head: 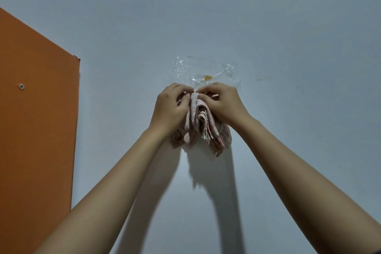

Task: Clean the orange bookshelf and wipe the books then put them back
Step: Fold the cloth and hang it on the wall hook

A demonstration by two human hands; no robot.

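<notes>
Pale blue-grey wall (268, 27) fills nearly the whole view, seen from below and close up. One flat side of the orange bookshelf (37, 109) stands against it along the left edge, its top corner slightly chipped, with one small round metal screw head (21, 86) set into the panel. Near the middle of the wall, well apart from the shelf, one crumpled patch of clear plastic film (185, 66) is stuck flat, and one small orange scrap (207, 77) shows through it. Just below that patch, two bare forearms reach up and meet. The left grip (170, 107) and the right grip (221, 105) are both closed narrowly on the top of one bunched cloth (203, 128), pale with thin reddish stripes. Fingertips of the two sides nearly touch over its upper fold. The cloth hangs down in several loose folds between the wrists, against the wall. One dark shadow (206, 171) of cloth and arms falls on the wall beneath it. One faint dark smudge (263, 78) marks the paint to the right of the film.
</notes>
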